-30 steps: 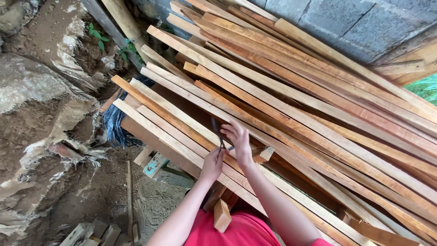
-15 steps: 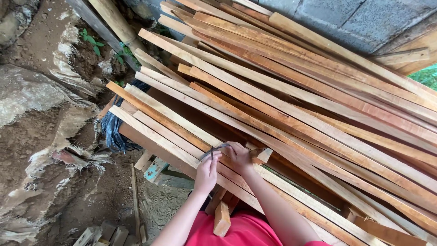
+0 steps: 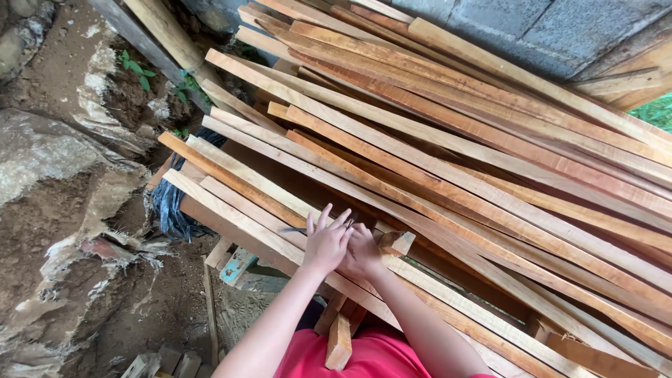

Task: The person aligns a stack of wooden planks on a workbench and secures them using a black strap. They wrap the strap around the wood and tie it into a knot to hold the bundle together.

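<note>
Item: stack of sawn timber battens [image 3: 448, 161], pale and orange-brown, laid slantwise from upper left to lower right of the frame, against a grey block wall [image 3: 560, 28] at upper right.

Hands: left hand [image 3: 325, 243], lower centre, fingers spread and laid flat on a pale batten [image 3: 280, 234] at the near edge of the stack, gripping nothing. Right hand [image 3: 364, 253] is pressed just beside it, fingers curled; whether it grips anything cannot be told. A short wood offcut [image 3: 396, 242] lies touching the right hand.

Surroundings: dark blue-black sheeting [image 3: 171, 206] at left under the batten ends; bare earth and rock [image 3: 49, 154] at left; a pale blue-green scrap [image 3: 238, 264] below the stack.

Risk, as a judgement: battens lie loose and crossed, so shifting one could let others slide or pinch fingers; rough-sawn edges could give splinters.

Packages, labels, signs: none visible.
</note>
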